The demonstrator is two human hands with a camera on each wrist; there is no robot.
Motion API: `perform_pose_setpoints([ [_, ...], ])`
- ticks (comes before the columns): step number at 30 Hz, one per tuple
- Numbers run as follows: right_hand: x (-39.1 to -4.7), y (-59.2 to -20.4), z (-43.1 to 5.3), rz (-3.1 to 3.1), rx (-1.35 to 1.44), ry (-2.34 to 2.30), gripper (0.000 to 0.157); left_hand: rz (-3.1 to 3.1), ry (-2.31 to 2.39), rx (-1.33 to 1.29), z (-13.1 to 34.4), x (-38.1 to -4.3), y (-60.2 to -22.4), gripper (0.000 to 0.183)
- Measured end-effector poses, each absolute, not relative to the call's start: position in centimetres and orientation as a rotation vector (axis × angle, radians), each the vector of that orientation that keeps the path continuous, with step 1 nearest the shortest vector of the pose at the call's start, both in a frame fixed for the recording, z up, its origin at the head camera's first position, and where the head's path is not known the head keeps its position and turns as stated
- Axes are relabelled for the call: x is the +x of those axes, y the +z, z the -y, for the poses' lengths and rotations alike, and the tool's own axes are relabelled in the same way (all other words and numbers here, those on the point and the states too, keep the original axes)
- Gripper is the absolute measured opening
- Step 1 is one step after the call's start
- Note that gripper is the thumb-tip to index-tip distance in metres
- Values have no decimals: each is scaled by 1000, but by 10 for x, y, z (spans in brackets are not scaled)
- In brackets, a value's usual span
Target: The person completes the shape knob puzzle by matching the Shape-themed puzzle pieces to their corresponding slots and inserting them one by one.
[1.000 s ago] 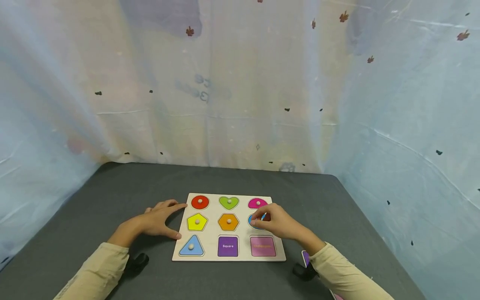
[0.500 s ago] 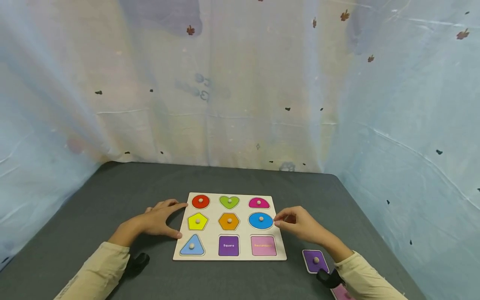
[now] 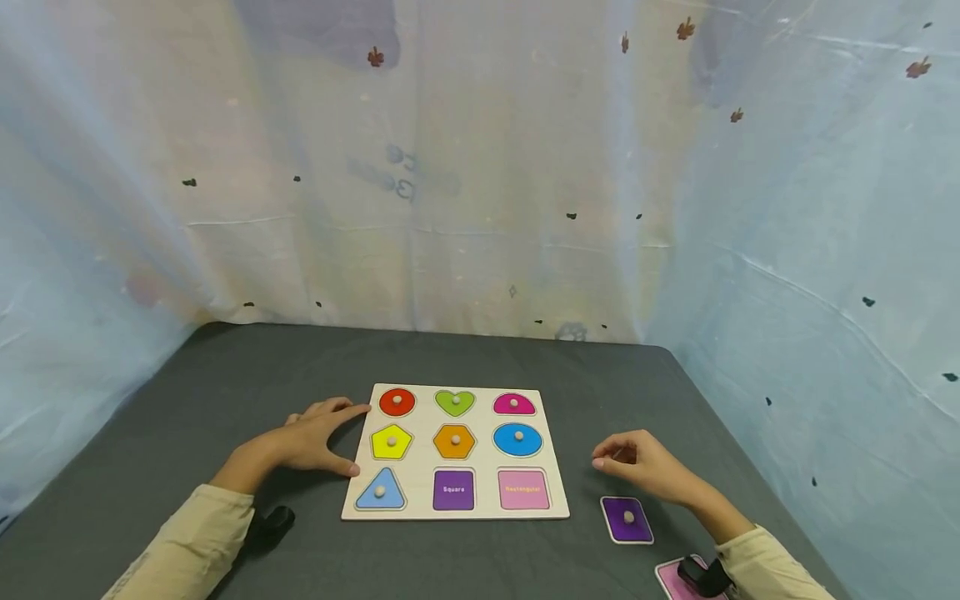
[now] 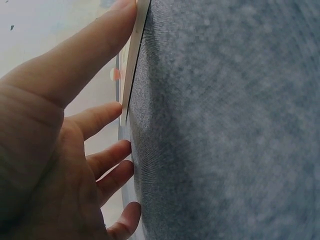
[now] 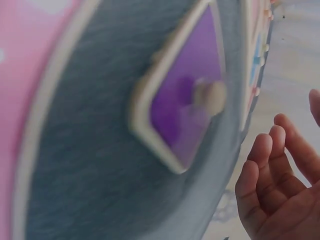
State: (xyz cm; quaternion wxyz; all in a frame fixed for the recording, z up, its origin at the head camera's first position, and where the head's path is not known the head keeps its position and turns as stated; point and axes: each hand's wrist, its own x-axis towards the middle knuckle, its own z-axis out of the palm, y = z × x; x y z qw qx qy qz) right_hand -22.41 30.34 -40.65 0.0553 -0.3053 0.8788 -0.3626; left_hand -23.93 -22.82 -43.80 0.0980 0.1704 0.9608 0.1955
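Observation:
A wooden shape puzzle board lies flat on the table. My left hand touches its left edge with thumb and index finger spread and straight; the left wrist view shows the same hand along the board's edge. Right of the board, my right hand hovers with loosely bent fingers and nothing in them. Just below it lies a purple square piece with a round knob, also large in the right wrist view. A pink piece sits nearer the front, partly behind the wrist strap.
Knobbed pieces fill the board's upper two rows, plus a blue triangle at lower left. The purple "Square" recess and the pink rectangle recess show bare printed floors. A pale curtain surrounds the dark table.
My right hand has moved from the blue oval piece, off the board, rightward and toward the front. The purple square piece has come into full view. My left hand stays at the board's edge.

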Motion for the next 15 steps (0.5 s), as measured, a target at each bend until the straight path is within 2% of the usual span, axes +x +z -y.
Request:
perform_pose_setpoints([
  [7,-221,-412,-318,-2654,-910,-1095,20,-2832,577,502,227,-240,-437,104],
  [15,-219,-407,-329,-2581,-878,-1073,27,-2834,567,485,226,-238,-435,104],
])
